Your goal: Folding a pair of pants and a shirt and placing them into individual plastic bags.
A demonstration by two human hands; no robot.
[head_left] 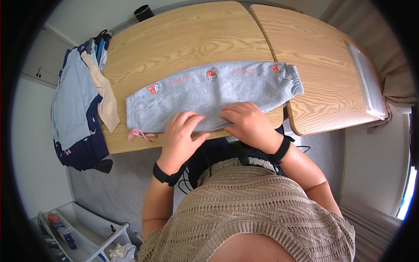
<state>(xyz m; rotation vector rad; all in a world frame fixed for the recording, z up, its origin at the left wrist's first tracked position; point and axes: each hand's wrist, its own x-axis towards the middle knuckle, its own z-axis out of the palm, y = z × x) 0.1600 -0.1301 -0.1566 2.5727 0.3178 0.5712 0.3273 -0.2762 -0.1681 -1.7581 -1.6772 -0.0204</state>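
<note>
A pair of grey sweatpants (187, 98) lies folded lengthwise across the wooden table, with red-and-white cartoon patches along its far edge. Its elastic waistband (132, 111) is at the left, where a pink drawstring (140, 135) hangs out; the gathered cuffs (294, 81) are at the right. My left hand (180, 134) is over the near edge of the pants, fingers bent and apart, thumb pointing right. Farther right, my right hand (248, 124) hovers at the same edge with fingers apart. Neither hand holds the cloth; whether the fingertips touch it, I cannot tell.
Several garments, with a light blue one (76, 100) on top, drape over the table's left end. A second table (323, 78) adjoins at right, carrying clear plastic bags (368, 83). A black cup (143, 13) stands at the far edge. White bins (83, 227) sit at lower left.
</note>
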